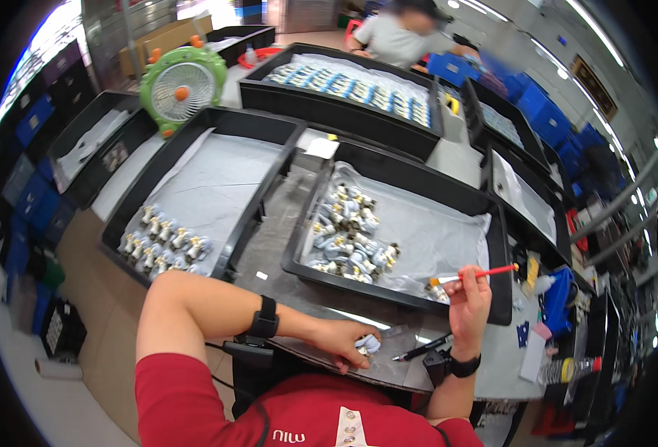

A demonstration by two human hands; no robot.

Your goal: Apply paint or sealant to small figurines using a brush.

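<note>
Red-handled, the brush (498, 270) is gripped in the right hand (469, 304) above the near edge of the middle tray (418, 179), toward its right corner, bristles pointing left. The left hand (341, 341) has its fingers closed around one pale blue-and-white figurine (368, 344) at the near edge of the bench (271, 252). A heap (355, 257) of similar pieces fills the middle tray's left side; rows (169, 232) of them stand at the near end of the left tray (258, 125). Between the hands lies a pen (418, 350).
</note>
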